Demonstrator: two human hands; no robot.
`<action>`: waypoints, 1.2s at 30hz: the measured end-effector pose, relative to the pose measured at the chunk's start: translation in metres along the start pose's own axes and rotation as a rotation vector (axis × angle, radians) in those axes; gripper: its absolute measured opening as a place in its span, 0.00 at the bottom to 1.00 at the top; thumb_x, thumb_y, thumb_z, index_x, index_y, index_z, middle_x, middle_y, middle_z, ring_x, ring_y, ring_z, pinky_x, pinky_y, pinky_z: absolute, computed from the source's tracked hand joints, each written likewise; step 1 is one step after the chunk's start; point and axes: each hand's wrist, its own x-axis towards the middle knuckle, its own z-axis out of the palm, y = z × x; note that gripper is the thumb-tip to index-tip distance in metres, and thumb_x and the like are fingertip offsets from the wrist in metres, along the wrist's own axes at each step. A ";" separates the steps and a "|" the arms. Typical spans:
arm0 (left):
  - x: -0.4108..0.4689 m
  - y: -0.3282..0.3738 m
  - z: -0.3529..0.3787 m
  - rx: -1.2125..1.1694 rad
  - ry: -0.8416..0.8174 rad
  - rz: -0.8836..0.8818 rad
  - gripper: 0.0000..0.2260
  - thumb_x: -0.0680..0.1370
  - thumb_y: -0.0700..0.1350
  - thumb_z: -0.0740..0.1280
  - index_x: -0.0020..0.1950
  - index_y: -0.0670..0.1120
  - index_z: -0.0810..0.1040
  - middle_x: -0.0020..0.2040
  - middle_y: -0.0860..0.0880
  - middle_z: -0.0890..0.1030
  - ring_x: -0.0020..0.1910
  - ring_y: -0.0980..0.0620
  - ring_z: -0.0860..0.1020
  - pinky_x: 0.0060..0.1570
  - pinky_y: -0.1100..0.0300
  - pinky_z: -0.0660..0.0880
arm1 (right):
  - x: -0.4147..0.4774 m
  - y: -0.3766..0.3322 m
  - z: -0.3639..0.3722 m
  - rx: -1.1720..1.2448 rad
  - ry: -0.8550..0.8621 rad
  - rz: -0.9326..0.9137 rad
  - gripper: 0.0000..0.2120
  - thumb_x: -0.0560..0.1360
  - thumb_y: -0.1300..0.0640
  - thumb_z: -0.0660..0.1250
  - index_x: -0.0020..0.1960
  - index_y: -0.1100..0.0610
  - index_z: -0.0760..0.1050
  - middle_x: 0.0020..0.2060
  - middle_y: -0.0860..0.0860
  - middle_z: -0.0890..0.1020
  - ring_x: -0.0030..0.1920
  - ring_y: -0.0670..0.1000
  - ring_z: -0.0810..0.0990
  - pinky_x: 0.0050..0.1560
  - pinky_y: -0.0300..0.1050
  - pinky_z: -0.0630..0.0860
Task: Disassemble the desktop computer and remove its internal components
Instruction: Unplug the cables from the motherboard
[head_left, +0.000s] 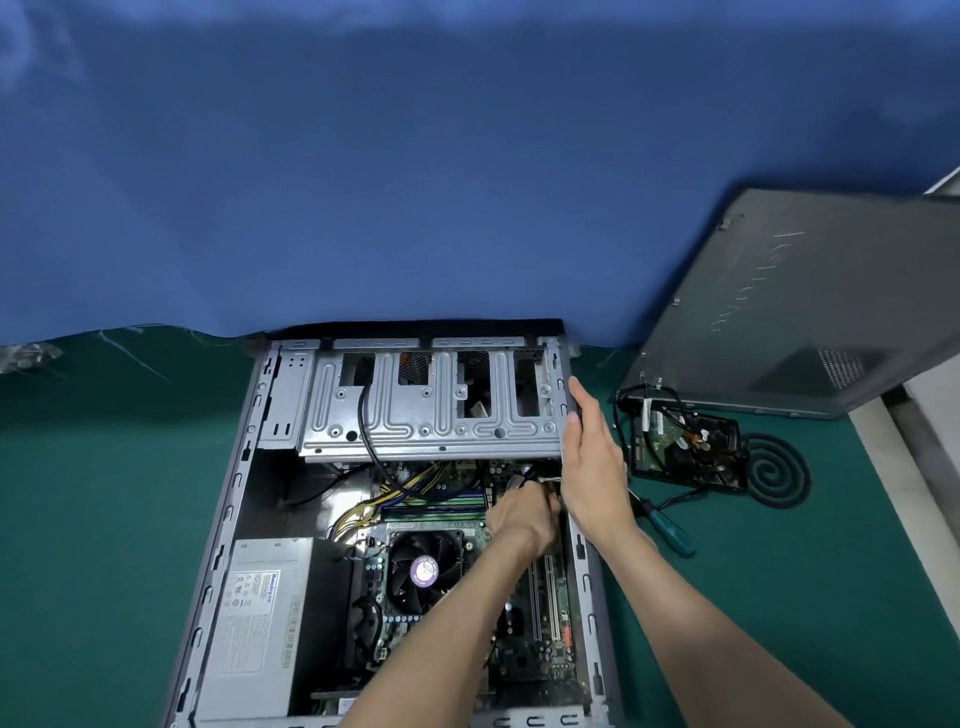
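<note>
The case (589, 582) lies open on its side on the green tabletop (104, 519), with the power supply (260, 623) and fan (423, 571) nearest and the board (540, 639) beside them. The step looks like freeing a plug at the board's far right corner, just under the drive cage (431, 405). It is best done by gripping the plug body rather than the wires and pressing any latch. Pull straight up from the board, since the cage edge overhangs and leaves little room. Bracing the case wall stops the whole box from shifting.

The left hand (522, 514) reaches in over the slots. Its fingers are curled down and closed on the cables (540, 480) at that corner. The fingertips and the plug are hidden behind the hand, so I cannot tell which connector it is. The right hand (592, 457) lies along the case's right wall. Its fingers are straight and close together, the tips touch the cage's right corner, and it seems to grip nothing.

Farther right on the tabletop lie a screwdriver (670, 530) and a hard drive (685, 452), already out with its leads. The side panel (795, 306) leans behind them.
</note>
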 end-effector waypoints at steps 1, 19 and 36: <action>0.001 0.002 0.000 0.005 -0.010 -0.009 0.14 0.80 0.41 0.56 0.34 0.48 0.63 0.36 0.51 0.73 0.41 0.48 0.72 0.45 0.56 0.68 | 0.001 0.000 0.000 -0.012 -0.001 -0.002 0.19 0.83 0.49 0.48 0.73 0.38 0.56 0.66 0.48 0.74 0.49 0.49 0.76 0.47 0.43 0.65; 0.006 0.003 0.003 -0.090 -0.003 -0.036 0.13 0.79 0.41 0.58 0.35 0.46 0.65 0.33 0.51 0.70 0.41 0.49 0.73 0.46 0.58 0.71 | 0.001 -0.001 0.000 -0.048 -0.008 0.001 0.20 0.83 0.49 0.47 0.73 0.37 0.54 0.46 0.46 0.67 0.37 0.48 0.66 0.44 0.47 0.67; 0.013 0.010 -0.006 -0.147 -0.114 -0.036 0.10 0.80 0.41 0.60 0.53 0.37 0.78 0.53 0.40 0.81 0.53 0.42 0.80 0.53 0.51 0.76 | 0.000 0.000 0.002 -0.070 0.000 0.025 0.19 0.83 0.49 0.47 0.73 0.35 0.54 0.66 0.50 0.75 0.52 0.53 0.77 0.50 0.45 0.67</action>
